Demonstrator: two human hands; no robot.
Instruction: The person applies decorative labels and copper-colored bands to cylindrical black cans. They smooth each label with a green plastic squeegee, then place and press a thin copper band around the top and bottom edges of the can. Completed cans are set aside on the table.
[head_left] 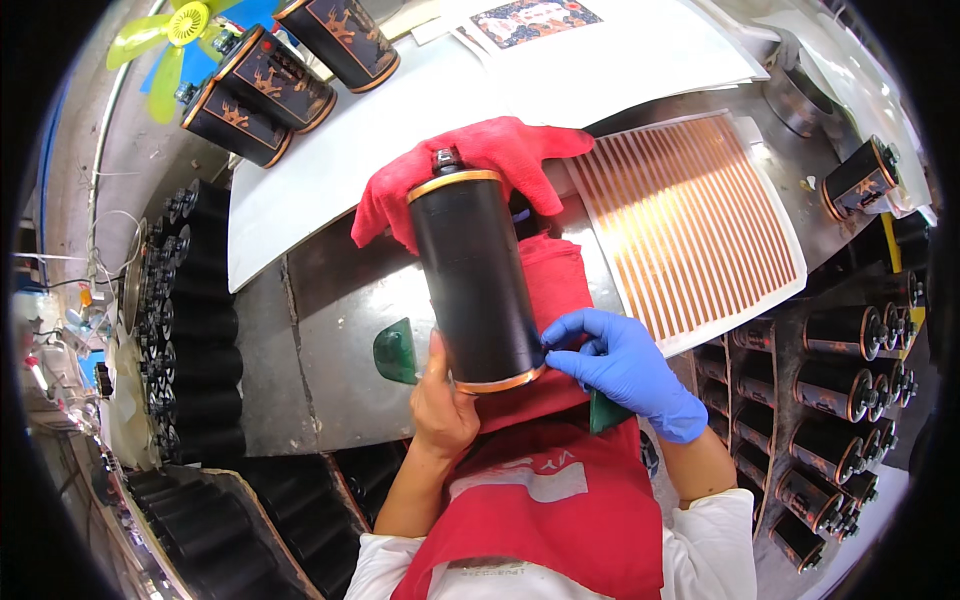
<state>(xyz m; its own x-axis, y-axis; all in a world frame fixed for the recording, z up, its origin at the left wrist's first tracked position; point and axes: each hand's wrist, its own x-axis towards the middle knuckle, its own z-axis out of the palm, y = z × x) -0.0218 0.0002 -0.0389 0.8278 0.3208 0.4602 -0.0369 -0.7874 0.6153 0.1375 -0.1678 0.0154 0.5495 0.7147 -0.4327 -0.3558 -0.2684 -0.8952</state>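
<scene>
A black cylindrical bottle (475,270) with copper-coloured bands at both ends lies along the bench, its capped neck pointing away from me. Its neck end rests on a bunched red cloth (535,150). My bare left hand (443,410) grips the base end from the left, thumb along the side. Blue-gloved, my right hand (620,365) is closed at the lower right edge of the bottle, finger and thumb pinched against it; anything between those tips is too small to make out. A green plastic scraper (607,412) sticks out below that hand, apparently held in the curled fingers.
Left of the bottle lies another green scraper (396,352). A sheet of copper-coloured strips (700,225) lies at right. Decorated bottles (275,80) stand back left near a green fan (187,25). Racked bottles (835,385) fill the right; black bottles (205,330) line the left.
</scene>
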